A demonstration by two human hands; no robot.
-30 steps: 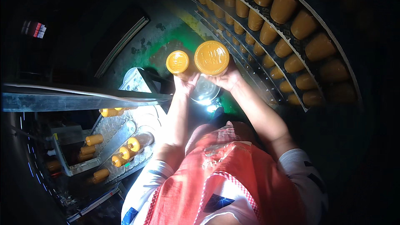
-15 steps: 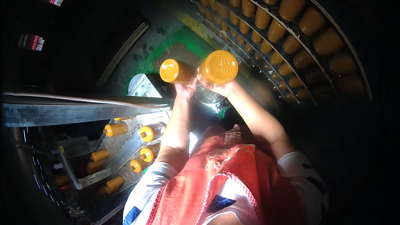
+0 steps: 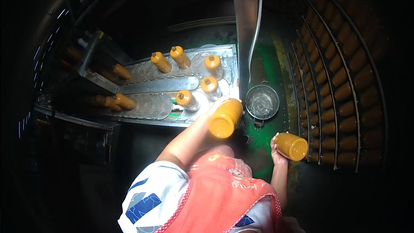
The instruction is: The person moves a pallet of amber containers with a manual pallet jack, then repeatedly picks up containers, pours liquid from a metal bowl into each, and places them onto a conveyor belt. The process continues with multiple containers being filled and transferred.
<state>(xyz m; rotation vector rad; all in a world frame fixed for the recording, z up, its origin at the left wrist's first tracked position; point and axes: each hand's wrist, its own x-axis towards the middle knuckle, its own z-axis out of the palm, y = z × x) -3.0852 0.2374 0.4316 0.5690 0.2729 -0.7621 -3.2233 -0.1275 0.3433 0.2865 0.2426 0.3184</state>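
Observation:
An orange bottle [image 3: 225,119] is in my left hand [image 3: 219,102], its embossed round base turned toward me. The bottle hides most of the fingers. It hangs by the near right end of a slatted metal conveyor [image 3: 146,105], where several orange-topped bottles [image 3: 210,86] stand with their necks up. Out to the right, my right hand [image 3: 276,152] wraps round another orange bottle [image 3: 292,146], whose base also faces up and outward. This one is close to the rack [image 3: 320,146] packed with rows of similar bottles.
A metal beam [image 3: 246,21] with a pale cable rises past the conveyor's right end. Between conveyor and rack, a round metal pan [image 3: 262,102] with handles sits above the green floor [image 3: 258,67]. A metal housing [image 3: 97,67] spans the conveyor's left part.
My view has swung left toward the conveyor. The two bottles, close together before, are now apart: the left one by the conveyor, the right one out beside the rack.

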